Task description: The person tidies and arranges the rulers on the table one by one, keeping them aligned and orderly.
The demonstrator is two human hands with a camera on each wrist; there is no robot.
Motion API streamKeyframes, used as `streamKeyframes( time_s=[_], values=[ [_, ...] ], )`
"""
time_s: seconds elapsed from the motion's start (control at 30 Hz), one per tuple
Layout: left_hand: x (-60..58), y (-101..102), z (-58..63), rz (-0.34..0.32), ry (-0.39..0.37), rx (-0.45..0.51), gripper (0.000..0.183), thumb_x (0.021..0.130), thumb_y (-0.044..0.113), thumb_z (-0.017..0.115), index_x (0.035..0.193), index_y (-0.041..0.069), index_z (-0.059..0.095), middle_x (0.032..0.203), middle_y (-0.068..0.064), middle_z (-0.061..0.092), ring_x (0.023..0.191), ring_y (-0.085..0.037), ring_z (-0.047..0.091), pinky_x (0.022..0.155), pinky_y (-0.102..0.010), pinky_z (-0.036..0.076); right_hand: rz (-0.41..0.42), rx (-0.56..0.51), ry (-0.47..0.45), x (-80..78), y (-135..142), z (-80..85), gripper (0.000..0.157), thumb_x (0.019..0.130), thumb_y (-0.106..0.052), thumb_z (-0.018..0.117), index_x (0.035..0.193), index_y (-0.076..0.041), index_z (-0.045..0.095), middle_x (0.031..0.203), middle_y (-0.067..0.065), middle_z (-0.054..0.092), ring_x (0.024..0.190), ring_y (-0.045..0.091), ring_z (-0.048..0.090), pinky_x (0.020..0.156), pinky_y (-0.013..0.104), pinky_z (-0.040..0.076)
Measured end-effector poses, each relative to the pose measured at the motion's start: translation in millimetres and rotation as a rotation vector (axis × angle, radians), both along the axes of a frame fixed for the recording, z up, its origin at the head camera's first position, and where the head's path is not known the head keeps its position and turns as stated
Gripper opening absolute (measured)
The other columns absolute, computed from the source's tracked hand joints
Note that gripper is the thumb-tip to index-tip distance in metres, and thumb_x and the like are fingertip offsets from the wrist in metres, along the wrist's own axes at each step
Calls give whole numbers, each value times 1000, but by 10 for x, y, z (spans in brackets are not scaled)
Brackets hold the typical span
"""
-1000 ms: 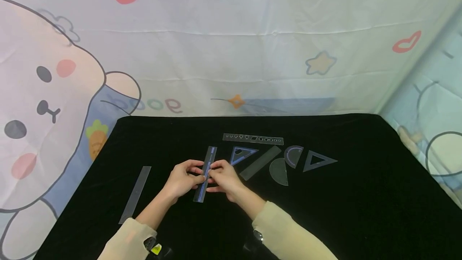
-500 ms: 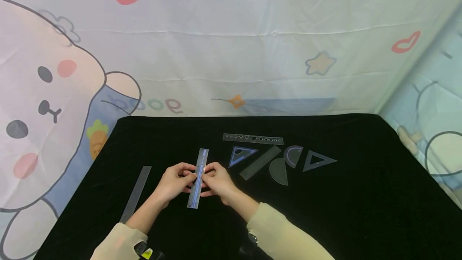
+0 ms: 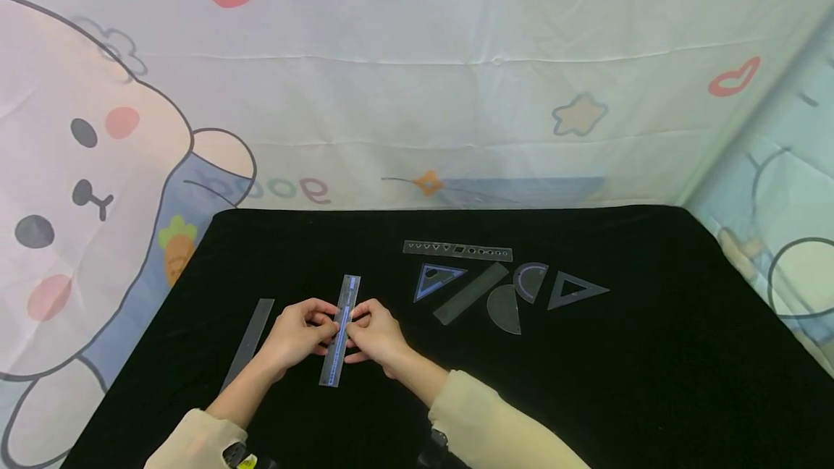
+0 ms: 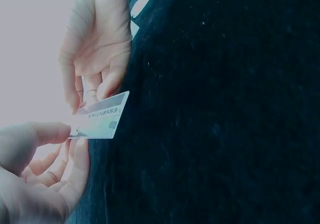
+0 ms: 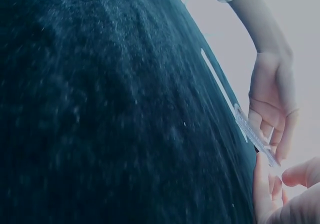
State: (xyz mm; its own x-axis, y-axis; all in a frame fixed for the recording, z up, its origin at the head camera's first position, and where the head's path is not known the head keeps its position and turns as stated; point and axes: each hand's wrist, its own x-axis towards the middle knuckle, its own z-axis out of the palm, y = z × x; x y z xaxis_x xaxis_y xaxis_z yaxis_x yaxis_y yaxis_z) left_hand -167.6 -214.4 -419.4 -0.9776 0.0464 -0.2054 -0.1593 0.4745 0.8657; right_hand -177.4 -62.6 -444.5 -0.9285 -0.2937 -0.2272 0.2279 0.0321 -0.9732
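A clear ruler with a blue printed strip (image 3: 342,331) is held between both hands, its far end pointing away from the person. My left hand (image 3: 298,334) pinches its left edge between thumb and fingers, and my right hand (image 3: 378,336) pinches the right edge. Lettering shows on the end of the ruler (image 4: 102,118) in the left wrist view. The right wrist view catches the same ruler (image 5: 255,134) at a slant, between the two hands. Left of the left hand lies another clear ruler (image 3: 250,339), partly covered by the left forearm.
Right of the hands on the black cloth (image 3: 619,396) lie a stencil ruler (image 3: 457,250), a blue-edged set square (image 3: 426,286), a wide ruler (image 3: 470,294), two protractors (image 3: 504,311) and another set square (image 3: 562,301). A printed curtain (image 3: 456,93) hangs behind.
Both hands have moved left and slightly toward the person, carrying the blue-striped ruler with them. The left forearm now covers more of the ruler on the left.
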Motion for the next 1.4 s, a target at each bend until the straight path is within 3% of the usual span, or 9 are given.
streamKeyframes(
  time_s=[0.5, 1.4],
  values=[
    [103, -259, 34, 12, 15, -96, 26, 86, 6, 58, 111, -2, 56, 86, -10, 59, 70, -15, 62, 61, -31, 57, 17, -30, -8, 87, -198, 29, 22, 88, -2, 55, 110, -2, 52, 88, 8, 61, 71, 17, 67, 57, 29, 57],
    [166, -564, 103, 39, -23, -237, 28, 86, 8, 59, 111, -4, 55, 80, -10, 60, 65, -14, 63, 58, -30, 56, 119, -68, -79, 184, -463, 129, 31, 92, -6, 52, 121, 1, 53, 99, 11, 64, 85, 22, 66, 62, 30, 57]
  ],
)
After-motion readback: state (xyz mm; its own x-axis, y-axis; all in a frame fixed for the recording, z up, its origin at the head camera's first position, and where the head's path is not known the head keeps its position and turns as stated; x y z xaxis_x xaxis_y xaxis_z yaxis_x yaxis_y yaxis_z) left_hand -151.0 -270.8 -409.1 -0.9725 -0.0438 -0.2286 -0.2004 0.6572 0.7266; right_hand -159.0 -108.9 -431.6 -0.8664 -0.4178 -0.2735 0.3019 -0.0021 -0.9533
